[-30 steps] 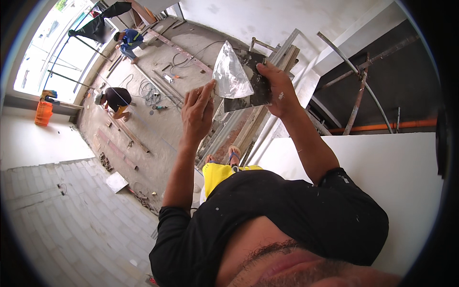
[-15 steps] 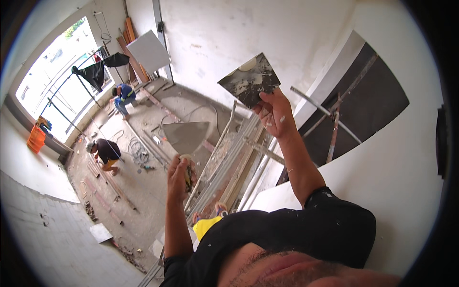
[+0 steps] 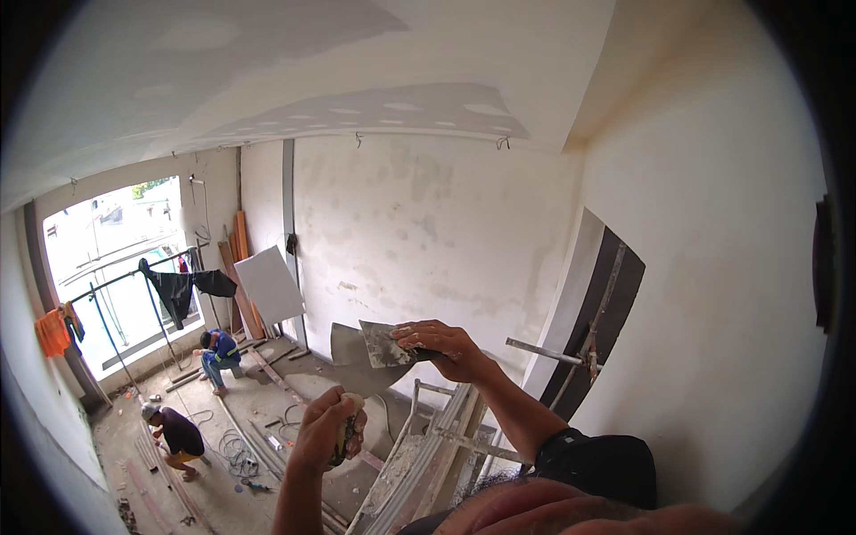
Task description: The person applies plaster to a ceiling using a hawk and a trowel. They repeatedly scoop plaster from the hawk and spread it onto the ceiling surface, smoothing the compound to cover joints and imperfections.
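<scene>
My left hand [image 3: 323, 435] is closed round the handle of a wide putty knife with a flaring grey blade [image 3: 349, 364] pointing up. Pale putty is smeared about the top of that grip. My right hand [image 3: 446, 349] grips a second, squarer scraper [image 3: 383, 346], whose dark blade is streaked with whitish putty. Its fingers reach over the dark handle onto the blade. In the picture this scraper overlaps the upper right of the putty knife's blade; whether the two touch I cannot tell. Putty also spots the right fingers.
Below lie scaffold tubes and planks [image 3: 446, 437]. Two people crouch on the floor at left, one in blue [image 3: 220, 355], one in dark clothes [image 3: 183, 437]. Coiled cable [image 3: 239, 453] lies near them. A white wall [image 3: 704, 294] rises at right; the patched ceiling [image 3: 392, 102] is overhead.
The view has tipped upward, bringing the ceiling in. My right hand has turned its scraper and brought it from the upper right over to the putty knife in my left hand.
</scene>
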The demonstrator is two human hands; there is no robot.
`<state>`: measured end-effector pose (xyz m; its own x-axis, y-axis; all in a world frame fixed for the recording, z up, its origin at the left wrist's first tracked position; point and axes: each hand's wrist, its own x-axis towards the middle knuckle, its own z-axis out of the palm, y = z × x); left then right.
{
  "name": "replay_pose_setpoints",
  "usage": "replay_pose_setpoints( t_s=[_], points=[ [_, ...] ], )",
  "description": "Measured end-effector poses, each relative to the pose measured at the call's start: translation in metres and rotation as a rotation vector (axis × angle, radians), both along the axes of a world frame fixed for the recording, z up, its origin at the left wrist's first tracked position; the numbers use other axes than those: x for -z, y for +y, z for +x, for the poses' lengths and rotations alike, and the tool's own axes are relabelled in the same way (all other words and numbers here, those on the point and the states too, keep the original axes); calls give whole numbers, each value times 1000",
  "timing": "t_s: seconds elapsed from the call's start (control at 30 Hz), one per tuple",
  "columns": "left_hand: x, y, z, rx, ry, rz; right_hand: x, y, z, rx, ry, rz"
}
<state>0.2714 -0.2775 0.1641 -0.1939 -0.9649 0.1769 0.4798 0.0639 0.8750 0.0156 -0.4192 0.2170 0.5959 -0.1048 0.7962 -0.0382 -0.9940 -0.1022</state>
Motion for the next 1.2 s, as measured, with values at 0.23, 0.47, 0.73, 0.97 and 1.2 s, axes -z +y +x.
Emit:
replay_pose_setpoints(
  t_s=[0.23,0.47,0.73,0.97,1.2],
  points=[
    [-33,46,-10,23,60,-167,-3,4,-35,434,45,-108],
    [-77,77,-14,-112,171,-243,-47,36,-17,230,-729,307],
    [-93,87,-15,-236,132,-326,-86,76,-14,-8,-959,277],
    [-101,94,-12,-281,39,-417,-89,91,-28,-82,-1051,262],
    [-94,112,1,-374,-80,-441,-95,113,-23,0,-1107,29]
  ],
)
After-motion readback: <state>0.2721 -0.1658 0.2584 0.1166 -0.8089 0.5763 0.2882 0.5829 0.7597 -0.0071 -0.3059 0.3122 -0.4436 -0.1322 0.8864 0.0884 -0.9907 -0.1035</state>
